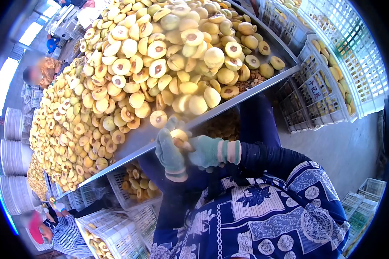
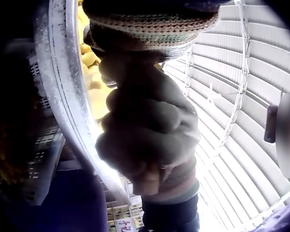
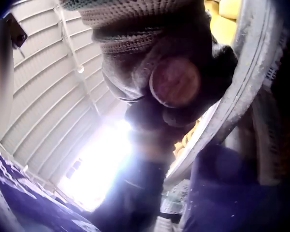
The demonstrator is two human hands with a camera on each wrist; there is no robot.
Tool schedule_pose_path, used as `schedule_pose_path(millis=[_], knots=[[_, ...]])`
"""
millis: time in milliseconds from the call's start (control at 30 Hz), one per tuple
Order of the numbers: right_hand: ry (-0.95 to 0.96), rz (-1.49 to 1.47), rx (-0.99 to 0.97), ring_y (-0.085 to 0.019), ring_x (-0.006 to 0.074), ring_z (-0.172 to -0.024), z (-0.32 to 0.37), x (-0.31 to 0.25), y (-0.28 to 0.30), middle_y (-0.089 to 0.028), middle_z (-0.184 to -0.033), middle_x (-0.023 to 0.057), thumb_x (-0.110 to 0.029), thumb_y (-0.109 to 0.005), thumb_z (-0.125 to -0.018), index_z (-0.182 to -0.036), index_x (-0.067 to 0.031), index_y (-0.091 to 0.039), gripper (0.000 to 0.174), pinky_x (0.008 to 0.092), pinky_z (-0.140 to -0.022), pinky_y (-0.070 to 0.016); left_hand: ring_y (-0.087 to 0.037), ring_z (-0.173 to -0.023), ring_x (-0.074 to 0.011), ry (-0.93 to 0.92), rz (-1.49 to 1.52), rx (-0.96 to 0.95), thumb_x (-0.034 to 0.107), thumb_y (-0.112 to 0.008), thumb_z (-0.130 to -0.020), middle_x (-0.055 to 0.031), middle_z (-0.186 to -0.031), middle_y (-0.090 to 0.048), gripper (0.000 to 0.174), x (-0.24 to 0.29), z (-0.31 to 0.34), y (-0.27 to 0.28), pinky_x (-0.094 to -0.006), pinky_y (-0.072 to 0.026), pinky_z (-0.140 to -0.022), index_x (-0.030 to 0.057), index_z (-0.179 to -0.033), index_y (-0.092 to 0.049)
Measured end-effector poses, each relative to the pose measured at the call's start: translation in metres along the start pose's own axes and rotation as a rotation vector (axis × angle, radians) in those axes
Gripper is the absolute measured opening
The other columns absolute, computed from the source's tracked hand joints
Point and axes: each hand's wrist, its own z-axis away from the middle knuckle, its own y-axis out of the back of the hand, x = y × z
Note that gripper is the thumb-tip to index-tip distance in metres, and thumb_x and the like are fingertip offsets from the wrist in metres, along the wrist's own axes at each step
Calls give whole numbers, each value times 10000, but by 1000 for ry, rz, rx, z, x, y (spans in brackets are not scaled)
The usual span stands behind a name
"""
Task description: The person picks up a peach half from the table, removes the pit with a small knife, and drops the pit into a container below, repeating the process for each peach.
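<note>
In the head view my gloved left hand (image 1: 170, 153) holds a yellow peach (image 1: 179, 135) just off the metal table's near edge. My right hand (image 1: 209, 152), also gloved, meets it from the right with fingers curled. The left wrist view shows my right fist closed round a tool's wooden handle (image 2: 147, 180), whose butt end sticks out at the heel of the palm. That round butt (image 3: 175, 82) also faces the right wrist camera. The tool's working end is hidden between the hands. A cut peach half (image 1: 158, 118) lies on the table right beyond my left fingers.
Peach halves (image 1: 129, 69) heap high over the metal table, which has a raised rim (image 1: 263, 85). Crates (image 1: 317, 93) of peaches stand at the right. Below the rim sits another crate of fruit (image 1: 139, 183). Other people (image 1: 69, 233) work along the left side.
</note>
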Motion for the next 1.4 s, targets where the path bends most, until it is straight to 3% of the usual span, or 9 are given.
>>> schedule_pose_path(millis=[333,500,633,733,833,1067,1200,1267,1400], knots=[[191,-418,-324,-459,144,-362,-21,40,4,-500,-551,25,-282,-555,-839,-850,-29,-559,254,263,-297,-344,-625,-824,-279,56,-55,19,430,-442,-937,-194,-1150,-564,557,-9,7,0,-365,-542,-711,-36,-1239,-486],[195,-1084,-901,-367,64,-310,-56,74,-4,-409,-456,-46,-222,-448,-939,-870,36,-583,299,227,-291,-306,-599,-988,-262,-52,-4,-23,423,-463,-937,-149,-1244,-509,563,-17,5,-6,-370,-552,-742,-28,-1272,-441],[205,-1424,-1392,-324,37,-294,-69,85,-12,-362,-438,-70,-246,-350,-987,-989,68,-588,393,201,-285,-293,-614,-864,-208,-273,-265,-57,260,-498,-938,-147,-1157,-576,347,-27,2,-8,-278,-513,-676,12,-1180,-529],[265,-1472,-1314,-298,30,-280,-61,90,-13,-337,-432,-77,-240,-338,-990,-983,75,-582,398,198,-275,-289,-619,-919,-250,88,4,-118,326,-450,-962,-131,-1201,-535,436,-18,5,-10,-328,-561,-684,16,-1268,-468],[317,-1574,-1397,-281,27,-273,-48,90,-15,-317,-432,-82,-230,-328,-992,-977,82,-578,400,199,-264,-271,-629,-858,-252,42,-55,-106,417,-458,-944,-123,-1162,-559,499,-18,7,-22,-328,-557,-631,36,-1266,-473],[507,-1461,-1241,-277,33,-267,-23,88,4,-321,-430,-78,-215,-338,-990,-959,81,-578,383,201,-257,-258,-621,-781,-263,336,281,-44,638,-343,-893,-142,-1075,-587,710,-5,2,-26,-339,-540,-652,24,-1226,-473],[285,-1037,-743,-325,84,-274,-16,73,19,-397,-469,-19,-259,-454,-935,-889,39,-587,330,222,-267,-298,-608,-745,-254,253,116,-99,652,-309,-894,-151,-1017,-599,738,-4,-4,-14,-332,-527,-641,5,-1208,-475],[158,-587,-204,-424,132,-322,-9,47,11,-473,-521,24,-302,-509,-878,-844,11,-583,324,260,-286,-354,-602,-737,-248,274,-15,-37,637,-307,-903,-151,-1006,-602,743,-6,-5,-9,-332,-525,-641,-21,-1207,-473],[-29,-93,-14,-603,215,-544,-4,18,9,-598,-708,99,-339,-492,-882,-992,-49,-563,319,330,-410,-461,-616,-796,-253,216,-151,-18,556,-364,-929,-154,-1024,-617,668,-8,-3,-4,-338,-527,-675,-42,-1202,-481]])
